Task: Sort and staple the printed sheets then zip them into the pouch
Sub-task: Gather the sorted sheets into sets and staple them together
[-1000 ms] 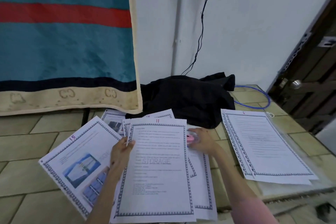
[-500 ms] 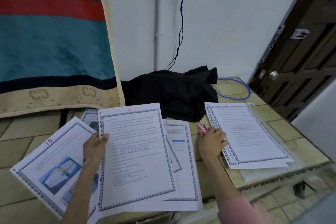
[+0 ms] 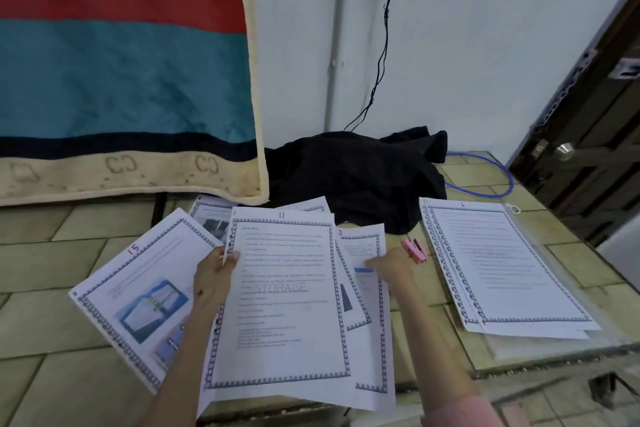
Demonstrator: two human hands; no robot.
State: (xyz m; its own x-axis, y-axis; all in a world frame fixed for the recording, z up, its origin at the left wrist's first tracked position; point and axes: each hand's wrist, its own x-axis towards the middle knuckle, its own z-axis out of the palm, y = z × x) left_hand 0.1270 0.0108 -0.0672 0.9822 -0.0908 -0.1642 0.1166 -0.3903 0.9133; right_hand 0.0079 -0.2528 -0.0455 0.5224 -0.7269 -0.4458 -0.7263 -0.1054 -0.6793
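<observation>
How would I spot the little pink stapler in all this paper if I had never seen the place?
Start at the black cloth heaped against the white wall, then drop to the tiled surface just in front of its right end. There, between the fanned sheets and the neat stack on the right, the right hand holds the pink stapler. It is the only small pink thing among white pages.

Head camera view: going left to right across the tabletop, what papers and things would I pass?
Sheet marked 15 → left hand → sheet marked 11 → right hand → pink stapler → stack of sheets on a clear pouch.
</observation>
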